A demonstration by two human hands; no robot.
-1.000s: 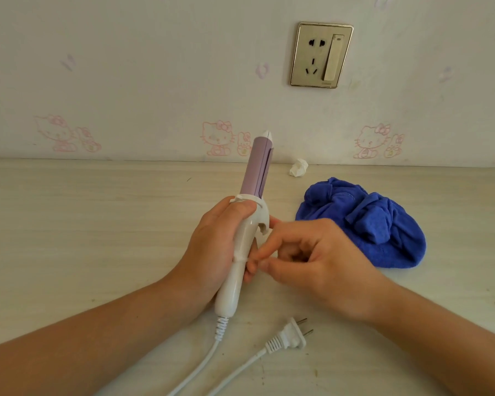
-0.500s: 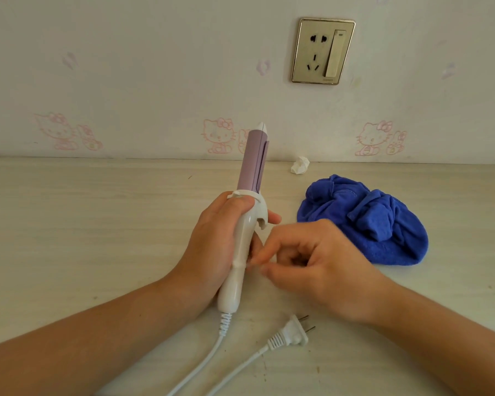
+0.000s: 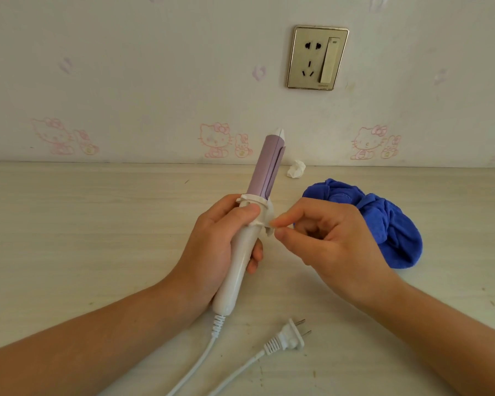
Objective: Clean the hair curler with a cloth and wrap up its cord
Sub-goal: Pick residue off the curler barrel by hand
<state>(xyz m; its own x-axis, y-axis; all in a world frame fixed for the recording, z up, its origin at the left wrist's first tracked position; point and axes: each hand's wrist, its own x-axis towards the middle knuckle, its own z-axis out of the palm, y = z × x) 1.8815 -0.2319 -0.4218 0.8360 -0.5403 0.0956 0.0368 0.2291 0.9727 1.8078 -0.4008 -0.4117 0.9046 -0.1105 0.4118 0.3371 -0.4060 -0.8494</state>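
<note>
The hair curler has a lilac barrel and a white handle. It stands tilted, tip up, over the pale wooden table. My left hand grips the handle, thumb on the white collar. My right hand has its fingers curled, and its thumb and forefinger pinch the small white lever tab at the curler's collar. The white cord runs loose from the handle's base off the bottom edge. Its plug lies on the table. A crumpled blue cloth lies to the right, behind my right hand.
A small wad of white paper lies by the wall behind the curler. A wall socket with a switch sits above the table. The wall carries pink cartoon stickers.
My right hand has moved up from the middle of the handle to the lever tab at the collar. The curler has turned slightly in my left hand.
</note>
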